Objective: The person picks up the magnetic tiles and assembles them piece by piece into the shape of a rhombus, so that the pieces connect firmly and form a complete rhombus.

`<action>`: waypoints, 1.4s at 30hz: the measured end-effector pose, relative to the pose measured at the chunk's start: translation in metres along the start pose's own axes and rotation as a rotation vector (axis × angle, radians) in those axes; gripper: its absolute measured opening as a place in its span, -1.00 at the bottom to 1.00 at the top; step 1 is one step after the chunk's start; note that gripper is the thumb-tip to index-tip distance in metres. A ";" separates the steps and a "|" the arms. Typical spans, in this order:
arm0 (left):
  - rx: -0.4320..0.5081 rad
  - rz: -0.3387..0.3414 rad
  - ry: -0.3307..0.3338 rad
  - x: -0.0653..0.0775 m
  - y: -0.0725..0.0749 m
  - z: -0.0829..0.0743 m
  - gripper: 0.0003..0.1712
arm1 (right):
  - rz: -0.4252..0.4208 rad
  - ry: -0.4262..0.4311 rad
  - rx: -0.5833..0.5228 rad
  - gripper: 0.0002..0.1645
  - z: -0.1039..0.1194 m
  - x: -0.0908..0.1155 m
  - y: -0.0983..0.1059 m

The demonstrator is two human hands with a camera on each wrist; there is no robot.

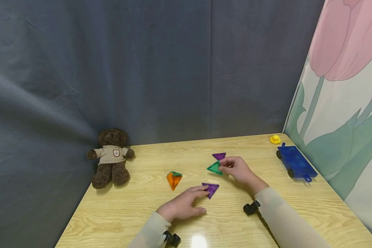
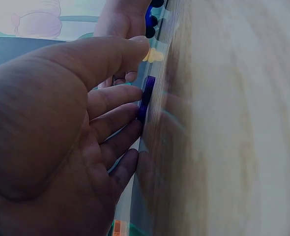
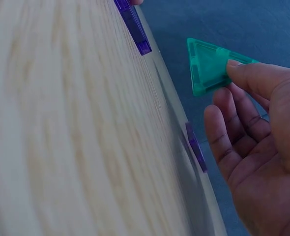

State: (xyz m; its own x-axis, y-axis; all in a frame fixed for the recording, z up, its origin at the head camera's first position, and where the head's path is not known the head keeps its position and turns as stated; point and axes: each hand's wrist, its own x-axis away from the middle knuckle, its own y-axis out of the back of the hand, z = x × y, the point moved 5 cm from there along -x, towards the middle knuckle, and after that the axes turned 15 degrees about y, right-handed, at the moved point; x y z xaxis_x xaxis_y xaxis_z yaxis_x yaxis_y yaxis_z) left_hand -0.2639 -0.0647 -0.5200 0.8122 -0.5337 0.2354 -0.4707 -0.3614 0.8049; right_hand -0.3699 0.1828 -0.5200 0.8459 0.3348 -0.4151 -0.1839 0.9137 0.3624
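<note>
My right hand (image 1: 239, 169) pinches a green triangular magnetic tile (image 3: 209, 66) between thumb and fingers, lifted off the table in the right wrist view. My left hand (image 1: 186, 203) rests its outstretched fingertips on a purple triangular tile (image 1: 211, 190) lying flat on the table; the left wrist view shows that purple tile (image 2: 146, 98) edge-on at the fingers. Behind the green tile lies a second purple triangular tile (image 1: 219, 156). To the left stands a small pointed piece of orange and green tiles (image 1: 174, 180).
A brown teddy bear (image 1: 112, 158) in a beige top sits at the table's left edge. On the right are a blue wheeled cart (image 1: 297, 162) and a yellow rubber duck (image 1: 275, 139). A dark curtain (image 1: 161, 75) hangs behind the wooden table (image 1: 111, 213).
</note>
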 end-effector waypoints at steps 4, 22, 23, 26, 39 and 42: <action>-0.007 -0.006 -0.010 0.000 0.001 -0.001 -0.22 | 0.002 0.001 -0.002 -0.80 0.002 0.000 0.000; -0.033 -0.023 -0.018 0.001 0.002 -0.004 -0.22 | 0.021 0.050 0.006 -0.85 0.007 -0.001 -0.003; -0.031 -0.022 -0.015 0.001 0.002 -0.004 -0.22 | 0.026 0.053 0.010 -0.85 0.007 -0.001 -0.004; -0.017 -0.017 -0.006 0.000 0.002 -0.003 -0.22 | 0.047 0.061 0.021 -0.86 0.008 -0.002 -0.006; -0.001 -0.013 0.025 0.002 0.001 -0.001 -0.18 | 0.121 0.048 0.055 -0.90 0.013 0.001 -0.018; -0.002 -0.010 0.037 0.002 0.001 -0.001 -0.16 | 0.131 0.053 0.056 -0.90 0.014 0.001 -0.020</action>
State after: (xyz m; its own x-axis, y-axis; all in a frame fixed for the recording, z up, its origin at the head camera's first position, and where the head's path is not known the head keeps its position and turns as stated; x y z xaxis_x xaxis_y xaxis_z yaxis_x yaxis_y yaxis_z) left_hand -0.2623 -0.0656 -0.5181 0.8289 -0.5018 0.2472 -0.4621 -0.3652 0.8082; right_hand -0.3579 0.1619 -0.5158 0.7886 0.4633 -0.4043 -0.2615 0.8477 0.4615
